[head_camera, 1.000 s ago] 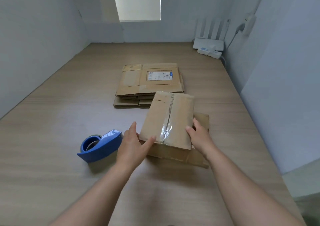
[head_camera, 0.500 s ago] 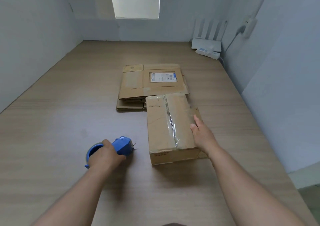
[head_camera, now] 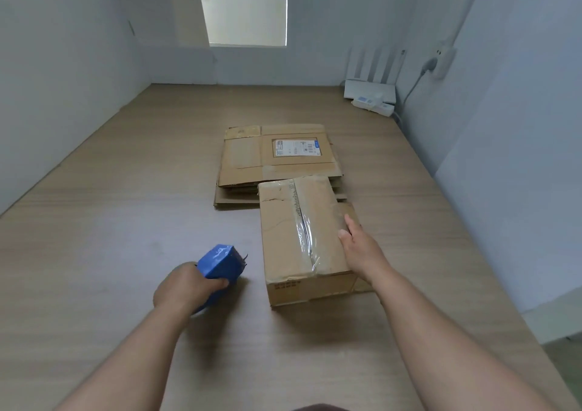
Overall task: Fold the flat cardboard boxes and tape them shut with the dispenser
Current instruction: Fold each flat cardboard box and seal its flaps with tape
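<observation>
A folded cardboard box (head_camera: 293, 237) stands on the wooden table (head_camera: 110, 228), with a strip of clear tape running along its top seam. My right hand (head_camera: 359, 247) rests against the box's right edge, thumb on top. Left of the box, my left hand (head_camera: 185, 287) grips the blue tape dispenser (head_camera: 219, 264), whose toothed end points toward the box and sits a short gap away from it. Behind the box lies a stack of flat cardboard boxes (head_camera: 277, 158); the top one carries a white shipping label.
White walls close in the table on the left, back and right. A white router (head_camera: 371, 76) and a power strip (head_camera: 373, 105) sit in the far right corner, with a cable running up to a wall socket (head_camera: 442, 61).
My left hand left the box, took hold of the tape dispenser and turned it toward the box. The box was set down flat and straight; my right hand stays on its right edge.
</observation>
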`<state>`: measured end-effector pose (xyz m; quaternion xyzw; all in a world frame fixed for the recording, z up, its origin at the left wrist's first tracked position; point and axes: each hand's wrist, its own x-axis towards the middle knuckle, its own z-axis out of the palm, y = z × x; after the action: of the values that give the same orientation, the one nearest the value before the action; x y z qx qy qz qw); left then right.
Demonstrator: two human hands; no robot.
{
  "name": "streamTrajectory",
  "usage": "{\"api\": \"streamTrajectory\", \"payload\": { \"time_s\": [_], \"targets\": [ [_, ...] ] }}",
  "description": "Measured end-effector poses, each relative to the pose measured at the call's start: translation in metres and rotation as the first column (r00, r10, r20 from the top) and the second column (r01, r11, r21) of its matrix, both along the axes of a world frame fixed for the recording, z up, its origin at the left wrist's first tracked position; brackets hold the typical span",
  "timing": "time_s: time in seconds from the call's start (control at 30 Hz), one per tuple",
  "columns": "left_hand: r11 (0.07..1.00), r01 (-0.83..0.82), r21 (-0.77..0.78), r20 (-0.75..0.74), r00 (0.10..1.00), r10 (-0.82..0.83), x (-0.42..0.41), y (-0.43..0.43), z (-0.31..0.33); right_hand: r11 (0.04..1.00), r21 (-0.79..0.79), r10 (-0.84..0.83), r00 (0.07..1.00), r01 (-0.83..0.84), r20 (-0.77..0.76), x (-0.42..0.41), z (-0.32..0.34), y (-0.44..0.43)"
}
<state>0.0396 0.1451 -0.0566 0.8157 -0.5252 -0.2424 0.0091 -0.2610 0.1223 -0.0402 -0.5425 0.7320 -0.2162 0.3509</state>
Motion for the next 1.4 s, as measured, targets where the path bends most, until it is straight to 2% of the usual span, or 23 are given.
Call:
{"api": "streamTrajectory", "payload": {
  "time_s": [0.07,0.13,0.2,0.27,0.3,0.4,0.57,0.63,0.7,0.77,0.83,0.93,1.0,1.07,1.13,1.2,1.23,1.3,1.4],
  "targets": [
    [0.993,-0.005,-0.118,-0.183,0.983,-0.017,0.008,0.001,0.017,0.998,-0.062,-0.035,0.998,0.032,-0.053,-0.003,0.006,0.002],
    [0.968,-0.044,-0.247,-0.4,0.914,-0.061,0.008,0.004,0.042,0.976,-0.213,-0.069,0.996,0.055,-0.059,-0.002,0.019,0.007],
    [0.941,-0.023,-0.339,-0.51,0.844,-0.163,0.003,0.006,0.065,0.932,-0.358,-0.026,0.994,0.062,0.105,0.006,0.04,0.015],
    [0.912,0.014,-0.409,-0.541,0.801,-0.255,-0.006,0.009,0.082,0.902,-0.431,0.131,0.934,0.026,0.331,0.02,0.064,0.025],
    [0.899,0.035,-0.437,-0.539,0.79,-0.293,-0.01,0.01,0.088,0.886,-0.464,0.213,0.899,-0.013,0.382,0.026,0.074,0.029],
    [0.87,0.103,-0.483,-0.526,0.76,-0.382,-0.025,0.012,0.1,0.809,-0.568,0.392,0.857,-0.149,0.335,0.039,0.092,0.038],
    [0.839,0.227,-0.494,-0.442,0.765,-0.468,-0.039,0.014,0.103,0.748,-0.625,0.467,0.846,-0.223,0.257,0.04,0.094,0.045],
    [0.841,0.237,-0.486,-0.442,0.764,-0.471,-0.042,0.014,0.102,0.761,-0.627,0.387,0.892,-0.165,0.234,0.035,0.093,0.043],
    [0.842,0.241,-0.483,-0.449,0.757,-0.475,-0.045,0.013,0.102,0.816,-0.577,0.197,0.923,0.032,0.33,0.025,0.093,0.04],
    [0.839,0.254,-0.481,-0.454,0.747,-0.487,-0.047,0.012,0.101,0.803,-0.533,-0.046,0.919,0.267,0.391,0.008,0.092,0.036],
    [0.837,0.267,-0.477,-0.46,0.736,-0.497,-0.05,0.011,0.102,0.779,-0.513,-0.258,0.931,0.359,0.26,-0.012,0.086,0.031],
    [0.837,0.308,-0.453,-0.443,0.737,-0.511,-0.056,0.009,0.101,0.854,-0.353,-0.414,0.91,0.383,-0.012,-0.037,0.074,0.025],
    [0.827,0.343,-0.446,-0.403,0.748,-0.527,-0.06,0.007,0.1,0.858,-0.303,-0.456,0.886,0.415,-0.078,-0.048,0.064,0.024],
    [0.818,0.366,-0.443,-0.381,0.75,-0.541,-0.063,0.004,0.1,0.838,-0.307,-0.493,0.866,0.45,-0.076,-0.054,0.057,0.022],
    [0.813,0.39,-0.432,-0.363,0.75,-0.553,-0.065,0.001,0.101,0.875,-0.27,-0.409,0.912,0.401,0.03,-0.055,0.055,0.02],
    [0.81,0.408,-0.422,-0.351,0.75,-0.56,-0.068,-0.001,0.102,0.943,-0.249,-0.186,0.971,0.22,0.151,-0.048,0.061,0.025],
    [0.81,0.414,-0.415,-0.349,0.749,-0.563,-0.07,-0.003,0.103,0.949,-0.273,-0.097,0.969,0.159,0.226,-0.043,0.065,0.027],
    [0.81,0.428,-0.402,-0.356,0.742,-0.569,-0.072,-0.006,0.104,0.922,-0.383,0.089,0.933,0.055,0.347,-0.027,0.074,0.033],
    [0.808,0.453,-0.376,-0.359,0.733,-0.578,-0.072,-0.009,0.104,0.873,-0.486,0.231,0.908,-0.035,0.35,-0.003,0.08,0.036]
  ]
}}
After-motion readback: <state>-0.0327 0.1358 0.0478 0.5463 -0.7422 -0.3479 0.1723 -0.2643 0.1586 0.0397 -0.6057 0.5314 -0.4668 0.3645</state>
